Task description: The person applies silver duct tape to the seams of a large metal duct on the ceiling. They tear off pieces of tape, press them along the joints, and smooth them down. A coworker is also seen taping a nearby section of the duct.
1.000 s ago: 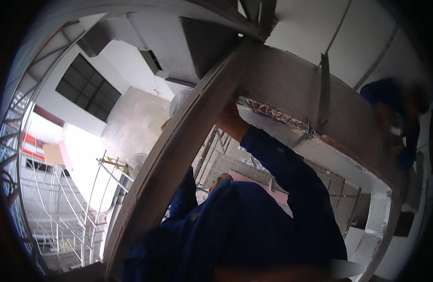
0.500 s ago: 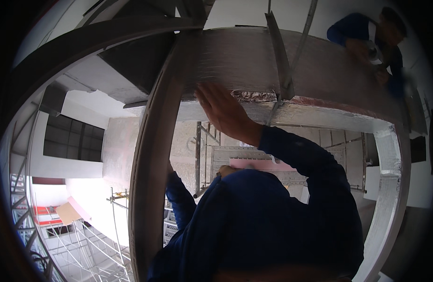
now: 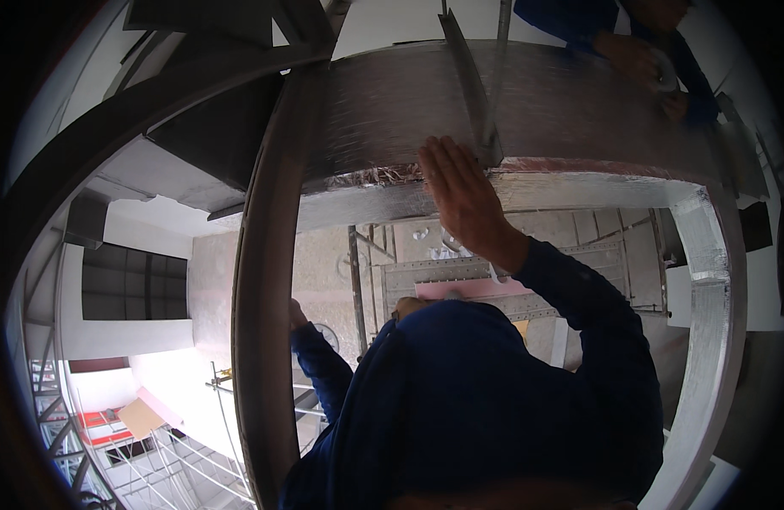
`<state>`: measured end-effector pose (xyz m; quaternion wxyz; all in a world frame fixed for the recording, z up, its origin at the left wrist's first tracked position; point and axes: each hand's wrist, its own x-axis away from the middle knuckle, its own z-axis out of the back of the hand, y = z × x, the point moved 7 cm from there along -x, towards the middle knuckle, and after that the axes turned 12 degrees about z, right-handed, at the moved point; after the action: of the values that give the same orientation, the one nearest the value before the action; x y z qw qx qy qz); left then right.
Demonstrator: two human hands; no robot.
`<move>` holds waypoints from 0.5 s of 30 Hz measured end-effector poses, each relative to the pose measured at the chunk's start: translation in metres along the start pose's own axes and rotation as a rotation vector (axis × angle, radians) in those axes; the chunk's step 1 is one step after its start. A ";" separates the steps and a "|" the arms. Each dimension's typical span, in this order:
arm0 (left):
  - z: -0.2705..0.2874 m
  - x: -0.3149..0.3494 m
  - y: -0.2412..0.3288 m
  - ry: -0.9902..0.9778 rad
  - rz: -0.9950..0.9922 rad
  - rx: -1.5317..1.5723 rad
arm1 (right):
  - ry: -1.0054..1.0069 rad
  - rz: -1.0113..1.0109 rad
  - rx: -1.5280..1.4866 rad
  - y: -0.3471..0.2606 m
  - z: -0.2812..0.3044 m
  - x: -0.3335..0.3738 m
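My right hand (image 3: 470, 202) lies flat with its fingers stretched out, against the edge of a long duct (image 3: 392, 110) wrapped in silvery foil. Left of the fingertips, the foil along that edge is crumpled (image 3: 377, 175). Nothing shows in this hand. Beside the upright steel beam (image 3: 270, 280), only a small part of my left hand (image 3: 298, 313) is visible. Its fingers are hidden behind the beam, so whether they grip it cannot be told. Dark blue sleeves cover both my arms.
At the upper right, a co-worker's hands (image 3: 630, 58) hold a pale roll (image 3: 667, 72). A steel angle bar (image 3: 470, 85) crosses the duct. Below are a perforated scaffold platform (image 3: 392, 278), a pink strip (image 3: 485, 288) and scaffold poles (image 3: 356, 285). A foil-wrapped branch (image 3: 711, 272) curves down at right.
My right hand has slid rightward along the duct edge, uncovering the crumpled foil to its left. The view has shifted, and the co-worker now appears higher and farther left.
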<state>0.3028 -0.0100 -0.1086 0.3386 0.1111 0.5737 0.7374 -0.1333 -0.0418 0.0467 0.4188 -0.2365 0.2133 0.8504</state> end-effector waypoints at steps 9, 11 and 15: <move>0.000 0.001 -0.001 -0.009 -0.005 -0.001 | -0.046 -0.017 0.041 -0.007 0.003 0.002; 0.000 0.000 -0.001 -0.009 -0.008 -0.001 | -0.035 -0.027 0.030 -0.007 0.002 0.002; -0.002 -0.004 0.001 -0.015 -0.017 0.000 | 0.130 -0.034 -0.169 -0.017 0.017 0.013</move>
<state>0.3038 -0.0140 -0.1073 0.3495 0.1118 0.5721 0.7335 -0.1306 -0.0147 0.0496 0.3972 -0.3293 0.1636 0.8409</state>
